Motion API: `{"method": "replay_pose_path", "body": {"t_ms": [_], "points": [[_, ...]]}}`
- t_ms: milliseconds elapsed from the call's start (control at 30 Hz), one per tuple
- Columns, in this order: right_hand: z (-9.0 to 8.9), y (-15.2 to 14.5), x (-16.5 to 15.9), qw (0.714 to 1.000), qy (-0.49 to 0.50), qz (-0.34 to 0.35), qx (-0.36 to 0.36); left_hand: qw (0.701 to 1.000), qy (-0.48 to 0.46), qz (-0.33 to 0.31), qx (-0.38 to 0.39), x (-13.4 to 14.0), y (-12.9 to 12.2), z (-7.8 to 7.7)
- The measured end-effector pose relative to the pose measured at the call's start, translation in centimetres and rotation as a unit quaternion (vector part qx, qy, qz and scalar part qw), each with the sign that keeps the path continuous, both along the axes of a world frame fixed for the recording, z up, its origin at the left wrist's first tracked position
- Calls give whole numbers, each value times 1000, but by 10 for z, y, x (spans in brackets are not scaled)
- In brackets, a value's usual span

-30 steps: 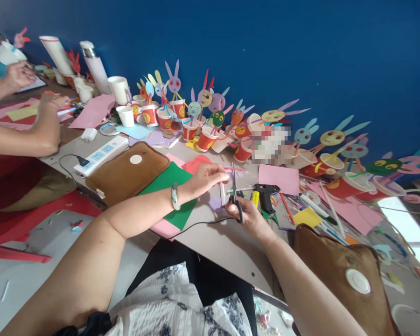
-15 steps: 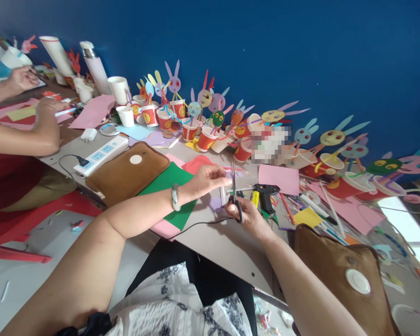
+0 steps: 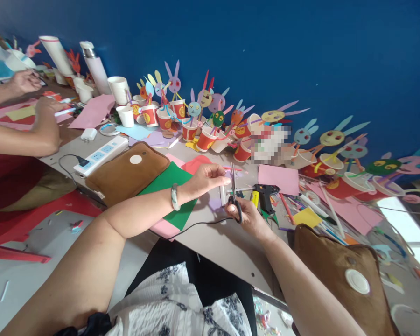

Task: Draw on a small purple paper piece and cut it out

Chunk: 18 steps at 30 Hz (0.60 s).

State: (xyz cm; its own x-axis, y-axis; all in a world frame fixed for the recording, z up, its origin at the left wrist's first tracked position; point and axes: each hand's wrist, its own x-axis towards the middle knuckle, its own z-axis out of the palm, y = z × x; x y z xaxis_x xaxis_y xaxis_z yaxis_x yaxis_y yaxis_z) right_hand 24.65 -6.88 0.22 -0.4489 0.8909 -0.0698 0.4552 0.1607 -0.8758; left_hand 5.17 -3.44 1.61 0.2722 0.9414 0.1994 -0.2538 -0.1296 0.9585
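My right hand is closed round the handles of black-handled scissors, whose blades point away from me. Left of the blades, my left hand is pinched, fingertips almost touching them. Whatever sits in that pinch is too small to make out; purple paper scraps show just behind it. A jade-like bangle circles the left wrist. Under the left forearm lies a green sheet, with a red sheet behind it. Right of the scissors rests a black glue gun, beside a yellow piece.
Paper cups with rabbit-faced figures line the blue wall. A brown pouch and a power strip lie left; another brown pouch lies right. A dark cable crosses the table. A co-worker's arms work at far left.
My hands and the scissors stay almost in place. At far left, the co-worker's raised hand has shifted slightly.
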Motion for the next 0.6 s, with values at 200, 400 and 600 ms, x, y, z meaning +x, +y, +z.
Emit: {"method": "replay_pose_path", "body": {"t_ms": [200, 400, 600], "points": [[0, 0, 0, 1000, -10, 2, 2, 1000, -1, 7, 8, -2, 1, 0], [1, -1, 0, 1000, -7, 7, 0, 1000, -12, 4, 7, -1, 3, -3], [-3, 0, 2, 1000, -6, 4, 2, 1000, -17, -5, 11, -3, 4, -3]]}}
